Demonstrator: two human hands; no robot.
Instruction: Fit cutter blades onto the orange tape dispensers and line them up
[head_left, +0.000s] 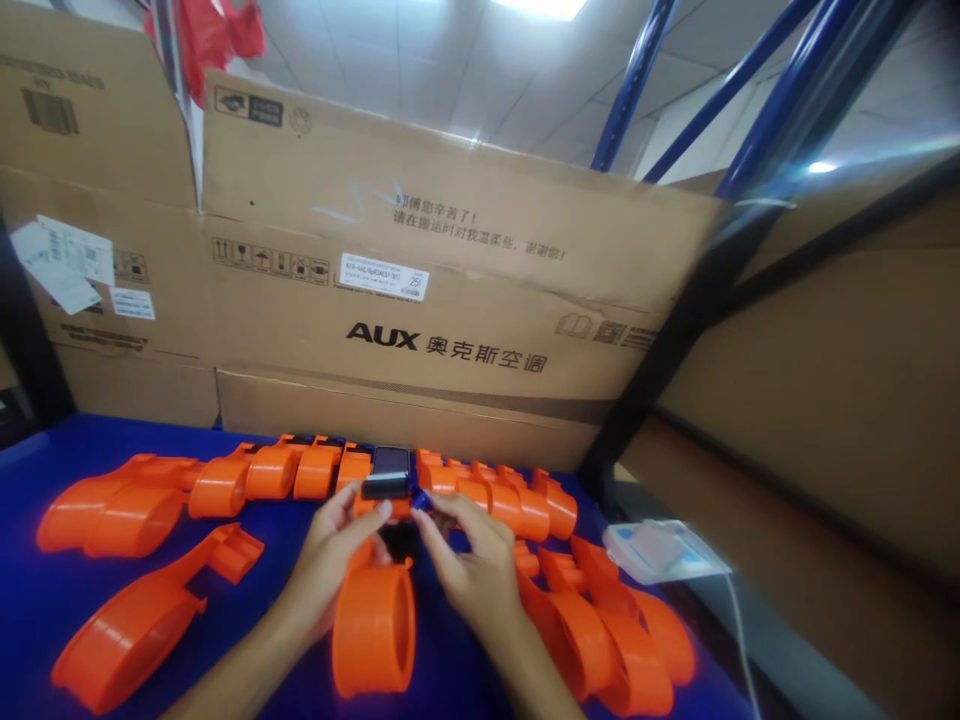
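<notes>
- Left hand (330, 548): thumb and fingers pinch the head of an orange tape dispenser (373, 632), by its black part (385, 487).
- Right hand (480, 562): thumb and index finger pinch a small blue piece (421, 498) at its 10 o'clock; this hand is nearer to it.
- The dispenser lies between both hands, long axis about 12 to 6 o'clock, ring toward 6; the blue piece stands at the head's 3 o'clock side, contact unclear.
- Beyond, on the worktop (281, 532): a loose dispenser (124, 645) at 8 o'clock, upright dispensers (271, 472) at 10.
</notes>
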